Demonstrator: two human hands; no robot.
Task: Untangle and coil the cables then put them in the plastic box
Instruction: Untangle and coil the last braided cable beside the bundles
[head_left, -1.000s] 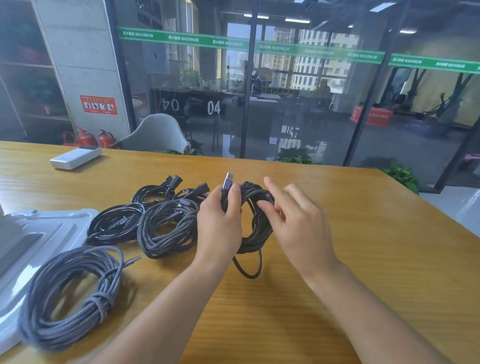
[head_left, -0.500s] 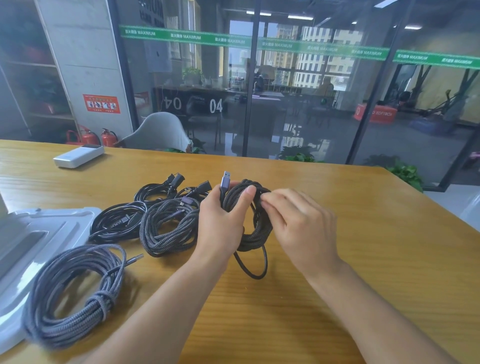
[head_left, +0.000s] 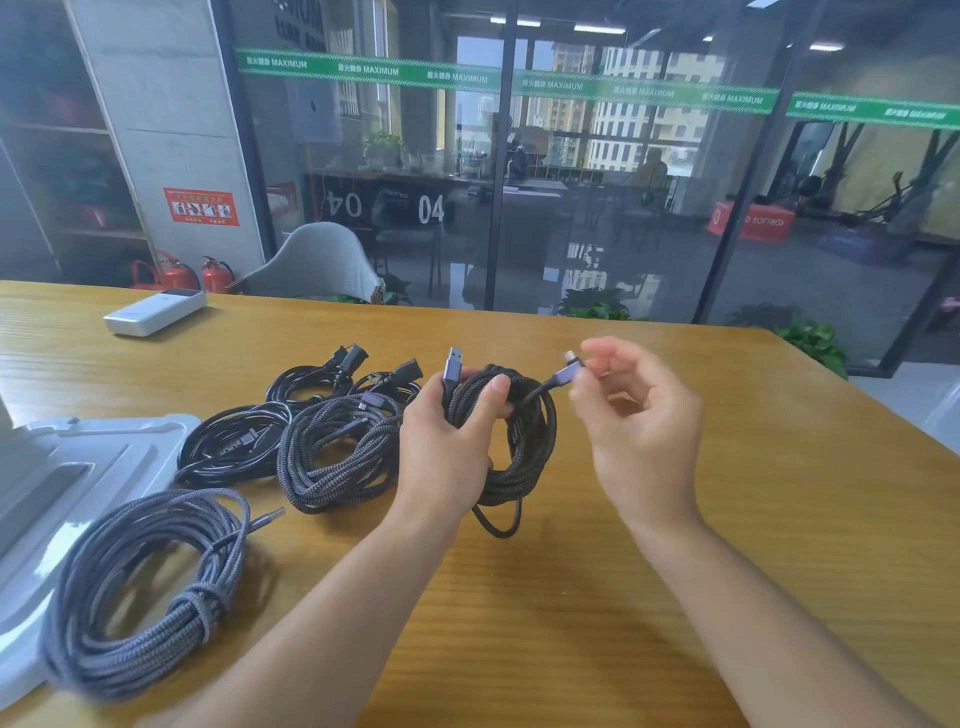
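**Both hands on the dark braided coil**

Curled around one side of the dark braided coil (head_left: 511, 441), the fingers of my left hand (head_left: 447, 447) hold its loops bunched above the wooden table (head_left: 727, 519), my thumb across the front. A USB plug (head_left: 454, 364) sticks up just above that grip. My right hand (head_left: 636, 431) pinches the cable's other connector (head_left: 566, 370) between thumb and fingertips, up and to the right of the coil; the hand is blurred. One loose loop hangs below the bundle. To my left lie another braided coil (head_left: 332, 457) and black cables (head_left: 234, 447) touching it. Nearer me, a grey braided coil (head_left: 140, 597) rests partly on the plastic box lid (head_left: 78, 462). A white power bank (head_left: 154, 312) sits far left.
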